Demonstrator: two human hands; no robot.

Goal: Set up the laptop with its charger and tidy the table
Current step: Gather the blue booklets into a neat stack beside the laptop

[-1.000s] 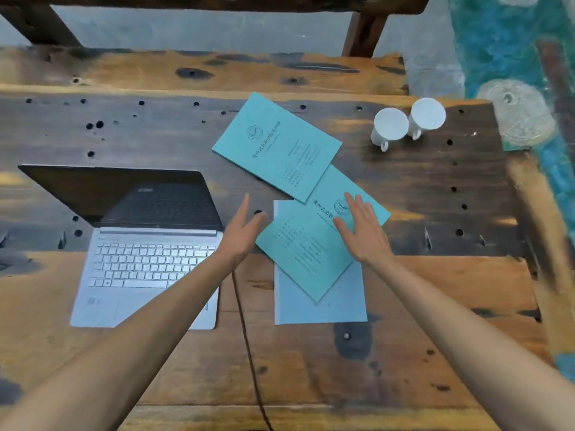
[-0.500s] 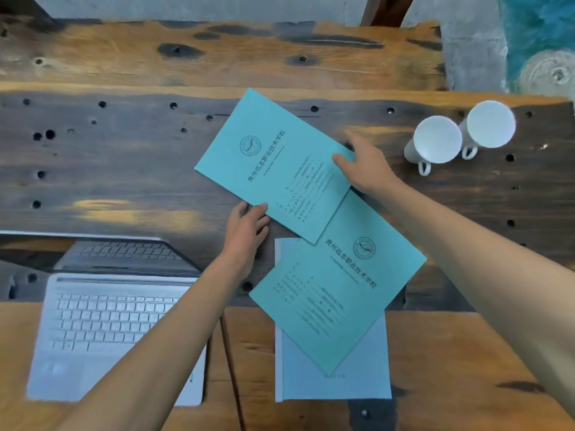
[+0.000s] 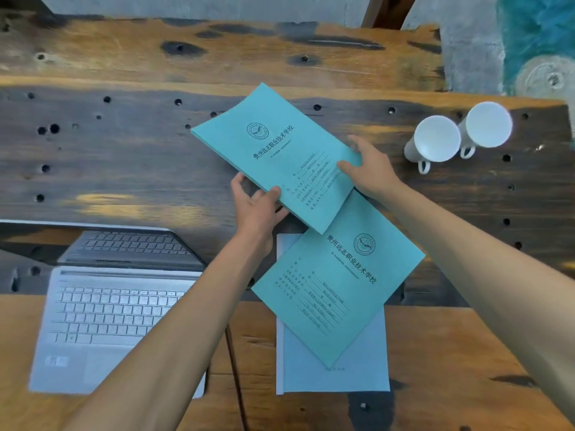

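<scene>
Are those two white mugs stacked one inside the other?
No, the two white mugs sit side by side on the wooden table, each with its own open mouth showing.

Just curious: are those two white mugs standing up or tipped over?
Tipped over: both mugs lie on their sides, mouths facing the camera.

The thin teal paper booklet [image 3: 277, 157] held between the left grip [image 3: 256, 203] and right grip [image 3: 370, 169] reads 贵州远志职业技术学校 beside a round emblem. The second teal booklet [image 3: 336, 281], just below the right grip, bears the same title and emblem; the smaller form lines on both are too small to read.
</scene>
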